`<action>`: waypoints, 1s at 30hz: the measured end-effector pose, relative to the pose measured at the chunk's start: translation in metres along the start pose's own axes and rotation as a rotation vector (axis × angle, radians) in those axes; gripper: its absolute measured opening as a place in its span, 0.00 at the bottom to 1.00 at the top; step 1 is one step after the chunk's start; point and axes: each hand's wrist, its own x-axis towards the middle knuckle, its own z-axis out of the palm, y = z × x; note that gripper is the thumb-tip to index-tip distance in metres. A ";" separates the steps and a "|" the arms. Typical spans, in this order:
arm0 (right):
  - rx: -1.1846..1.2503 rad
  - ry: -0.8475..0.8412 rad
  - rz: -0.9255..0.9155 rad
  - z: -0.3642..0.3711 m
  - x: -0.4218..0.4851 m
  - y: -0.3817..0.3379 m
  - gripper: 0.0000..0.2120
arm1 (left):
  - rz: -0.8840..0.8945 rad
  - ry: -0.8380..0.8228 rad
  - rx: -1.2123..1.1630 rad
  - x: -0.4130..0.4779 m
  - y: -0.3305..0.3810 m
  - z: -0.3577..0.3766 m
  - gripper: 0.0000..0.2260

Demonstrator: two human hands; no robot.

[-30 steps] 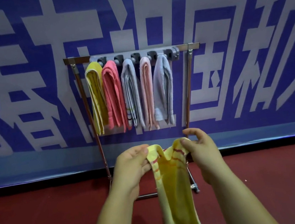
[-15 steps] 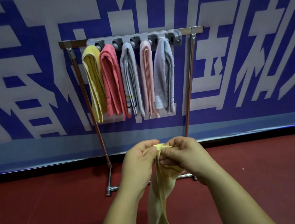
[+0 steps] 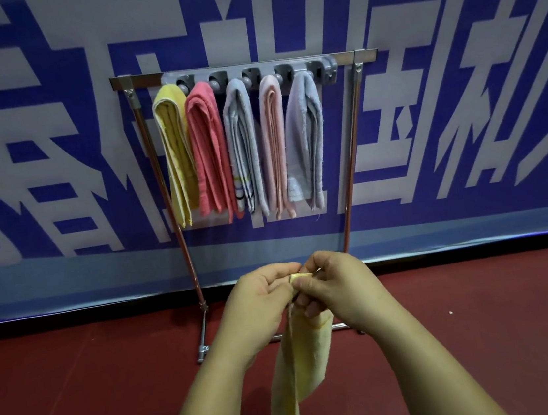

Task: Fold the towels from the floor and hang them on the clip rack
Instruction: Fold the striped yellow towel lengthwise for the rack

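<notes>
Blue banner [image 3: 50, 138] spreads behind the clip rack [image 3: 138, 81], five folded towels [image 3: 244, 148] hanging from it. In front, below the rack, a pale yellow towel [image 3: 303, 369] dangles, with left grip [image 3: 261, 312] and right grip [image 3: 341, 288] pinching its top together.

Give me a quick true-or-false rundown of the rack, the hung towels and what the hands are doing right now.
1. Five towels hang on the rack. True.
2. The left hand and right hand both pinch the top of the held towel. True.
3. The leftmost hung towel is pink. False: it is the yellow towel; the pink towel hangs second from the left.
4. The held towel is already clipped on the rack. False: it hangs down from the two hands, in front of the rack and lower than it.
</notes>
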 end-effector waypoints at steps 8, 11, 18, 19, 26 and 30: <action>-0.107 0.021 -0.010 -0.002 -0.003 -0.004 0.07 | 0.028 -0.011 0.109 -0.001 0.005 0.001 0.19; -0.103 0.000 -0.010 -0.003 -0.003 -0.002 0.08 | 0.031 0.036 0.115 -0.001 0.005 0.000 0.17; -0.238 -0.181 0.059 -0.017 -0.004 0.014 0.05 | 0.059 0.134 0.089 -0.002 0.013 -0.008 0.17; -0.259 -0.222 0.077 -0.019 -0.003 0.020 0.04 | 0.066 0.148 0.069 -0.001 0.015 -0.010 0.17; -0.417 -0.161 0.104 -0.031 0.004 0.048 0.07 | 0.063 0.168 0.030 0.003 0.027 -0.029 0.15; -0.551 0.082 -0.013 -0.040 0.009 0.035 0.14 | 0.070 0.218 0.055 0.005 0.031 -0.040 0.15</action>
